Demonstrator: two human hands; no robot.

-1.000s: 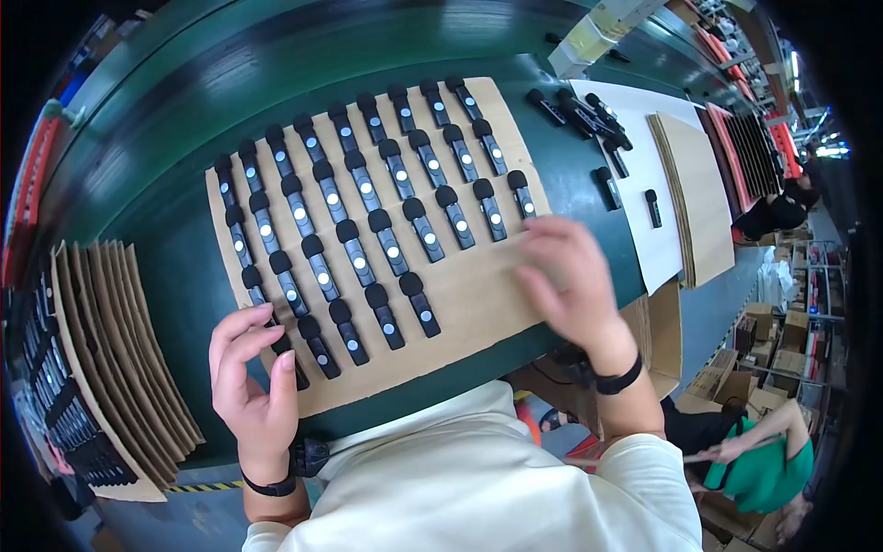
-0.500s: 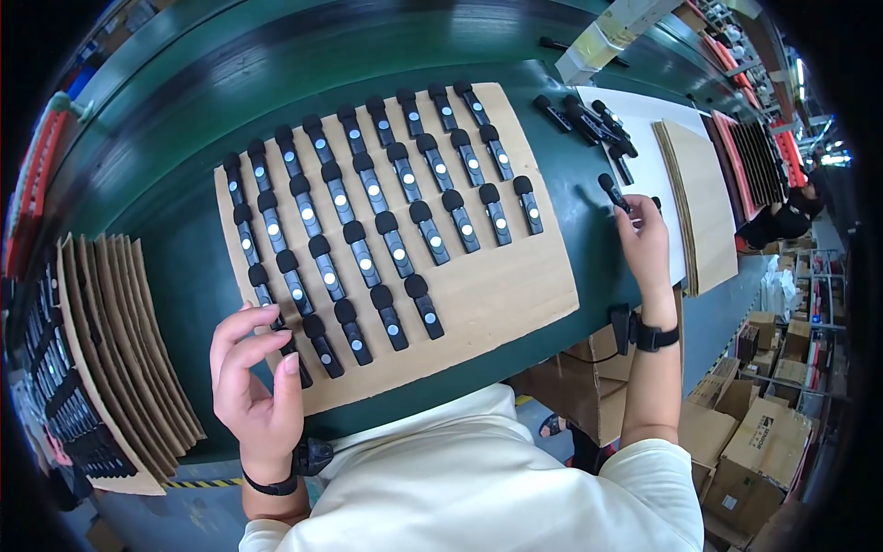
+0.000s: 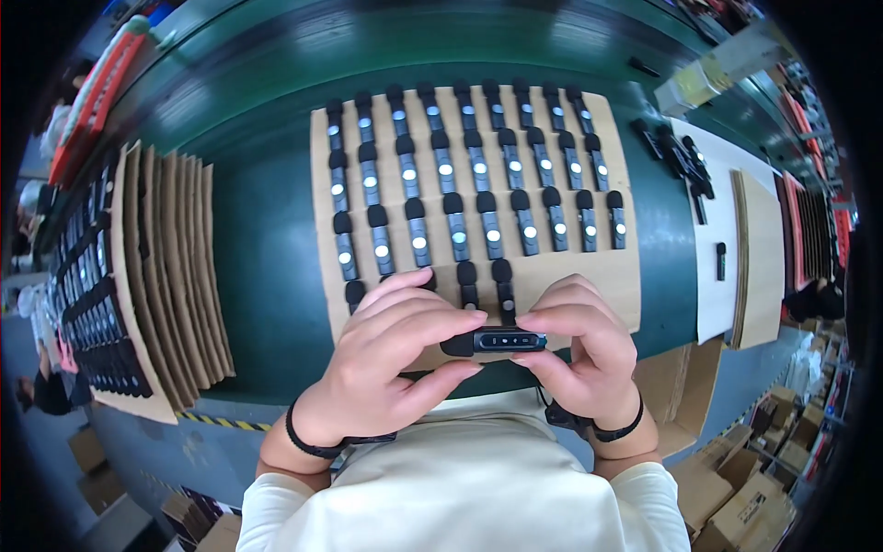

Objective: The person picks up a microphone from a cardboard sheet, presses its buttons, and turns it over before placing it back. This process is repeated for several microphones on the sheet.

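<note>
A small black microphone with a rounded foam tip is held level in front of my body, a panel with several small marks facing up. My left hand has thumb and fingers closed around the foam-tipped end. The opposite end is pinched between the thumb and fingers of my right hand. Beyond my hands, a brown cardboard sheet bears rows of matching microphones, each with a pale round spot. My left hand hides part of the nearest row.
Upright cardboard sheets stand at left beside a board of microphones. At right, a loose pile of microphones lies by a white sheet, with one microphone on it and stacked cardboard alongside. A pale post rises at far right.
My right hand has brought the microphone from the right side to the middle. My left hand has moved right from the cardboard's near left corner and taken hold of it. The view has shifted.
</note>
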